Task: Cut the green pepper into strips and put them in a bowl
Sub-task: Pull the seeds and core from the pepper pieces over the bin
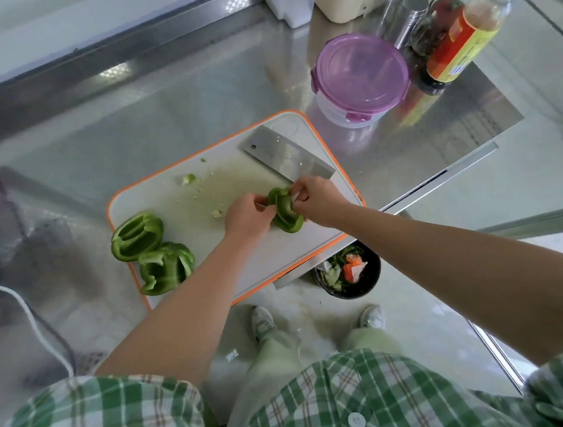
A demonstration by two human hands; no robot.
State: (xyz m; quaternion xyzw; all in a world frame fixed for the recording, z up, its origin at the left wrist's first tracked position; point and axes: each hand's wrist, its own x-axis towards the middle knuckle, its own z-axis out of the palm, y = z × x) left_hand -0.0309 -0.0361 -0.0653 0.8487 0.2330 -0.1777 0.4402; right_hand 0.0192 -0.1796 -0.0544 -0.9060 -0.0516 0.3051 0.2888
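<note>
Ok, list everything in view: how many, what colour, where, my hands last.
held pepper piece: one, green, above the board's right part, between both hands
loose pepper pieces: two, green, on the board's left edge
cleaver: one, steel, flat on the board's far right corner
cutting board: one, white with orange rim, on the counter
lidded tub: one, clear with purple lid, beyond the board
sauce bottle: one, yellow cap, orange label, right of the tub
black bowl: one, holding scraps, below the board's near right corner
left hand: pinches the held pepper piece
right hand: pinches it from the other side
</note>
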